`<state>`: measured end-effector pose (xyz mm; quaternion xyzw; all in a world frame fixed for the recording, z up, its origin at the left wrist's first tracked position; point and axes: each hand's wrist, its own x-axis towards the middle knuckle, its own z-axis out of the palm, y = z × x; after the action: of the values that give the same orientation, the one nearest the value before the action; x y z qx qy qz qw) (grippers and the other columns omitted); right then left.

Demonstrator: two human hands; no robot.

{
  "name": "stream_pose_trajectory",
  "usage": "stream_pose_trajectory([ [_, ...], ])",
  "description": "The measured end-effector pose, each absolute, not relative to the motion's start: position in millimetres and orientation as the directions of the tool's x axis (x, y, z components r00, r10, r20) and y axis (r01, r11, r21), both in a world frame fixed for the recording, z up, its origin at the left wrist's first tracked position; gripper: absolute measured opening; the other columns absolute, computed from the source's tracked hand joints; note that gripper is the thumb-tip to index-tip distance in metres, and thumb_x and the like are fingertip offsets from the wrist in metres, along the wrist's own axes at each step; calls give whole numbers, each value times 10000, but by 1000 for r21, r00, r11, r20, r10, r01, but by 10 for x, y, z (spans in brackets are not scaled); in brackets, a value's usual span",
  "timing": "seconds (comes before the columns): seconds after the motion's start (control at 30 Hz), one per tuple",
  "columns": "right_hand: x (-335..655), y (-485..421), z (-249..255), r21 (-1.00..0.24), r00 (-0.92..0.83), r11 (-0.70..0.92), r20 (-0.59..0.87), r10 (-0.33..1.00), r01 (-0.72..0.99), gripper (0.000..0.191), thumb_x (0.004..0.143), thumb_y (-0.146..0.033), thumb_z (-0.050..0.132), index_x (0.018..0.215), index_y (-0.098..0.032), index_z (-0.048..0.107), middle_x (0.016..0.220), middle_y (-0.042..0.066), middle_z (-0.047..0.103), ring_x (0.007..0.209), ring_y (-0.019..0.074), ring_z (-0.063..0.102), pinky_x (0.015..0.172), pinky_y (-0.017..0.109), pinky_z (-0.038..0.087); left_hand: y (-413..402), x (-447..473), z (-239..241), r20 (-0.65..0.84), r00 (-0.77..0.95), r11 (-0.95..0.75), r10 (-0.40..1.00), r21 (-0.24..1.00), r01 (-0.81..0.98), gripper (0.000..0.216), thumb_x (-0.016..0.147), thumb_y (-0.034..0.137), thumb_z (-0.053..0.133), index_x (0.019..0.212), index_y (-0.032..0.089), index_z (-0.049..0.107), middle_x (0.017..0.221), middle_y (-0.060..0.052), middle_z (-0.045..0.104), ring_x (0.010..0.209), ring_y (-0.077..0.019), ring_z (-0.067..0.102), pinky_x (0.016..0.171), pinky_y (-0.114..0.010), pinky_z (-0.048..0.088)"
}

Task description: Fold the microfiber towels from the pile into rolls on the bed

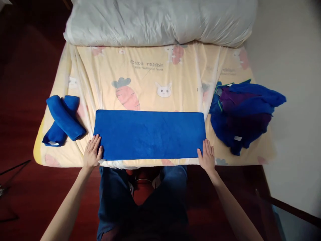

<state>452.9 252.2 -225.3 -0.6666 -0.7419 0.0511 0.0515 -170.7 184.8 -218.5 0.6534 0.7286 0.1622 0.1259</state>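
Note:
A blue towel (150,135) lies flat on the bed in a long, smooth rectangle right in front of me. My left hand (92,151) rests at its left edge near the lower corner, fingers stretched out. At the opposite end, my right hand (207,154) touches the right edge, its fingers also extended. To the left, two rolled blue towels (66,118) lie crossed, one over the other. On the right is a crumpled heap of blue and purple cloths (244,115), with a small white label showing.
The bed (147,90) has a yellow sheet printed with rabbits and carrots. A thick pale grey quilt (160,23) spans its far side. A white wall (291,140) stands close on the right, and dark red floor (22,100) shows at the left.

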Motion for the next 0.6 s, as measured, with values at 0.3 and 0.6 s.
stream_pose_trajectory([
  [0.3, 4537, 2493, -2302, -152, -65, 72, 47, 997, 986, 643, 1006, -390, 230, 1584, -142, 99, 1641, 89, 186, 1510, 241, 173, 1230, 503, 155, 1859, -1708, -2216, 76, -83, 47, 994, 390, 920, 621, 963, 370, 337, 1556, 201, 266, 1630, -54, 239, 1508, -250, 186, 1238, -465, 138],
  [0.6, 3964, 1902, -2052, -303, -39, 108, 223, 974, 947, 627, 1008, -433, 257, 1536, -94, 291, 1610, 153, 256, 1505, 295, 180, 1201, 577, 167, 1526, -1319, -1672, 210, -90, 0, 974, 395, 919, 551, 956, 310, 360, 1481, 144, 394, 1611, -144, 272, 1507, -302, 184, 1210, -556, 161],
])
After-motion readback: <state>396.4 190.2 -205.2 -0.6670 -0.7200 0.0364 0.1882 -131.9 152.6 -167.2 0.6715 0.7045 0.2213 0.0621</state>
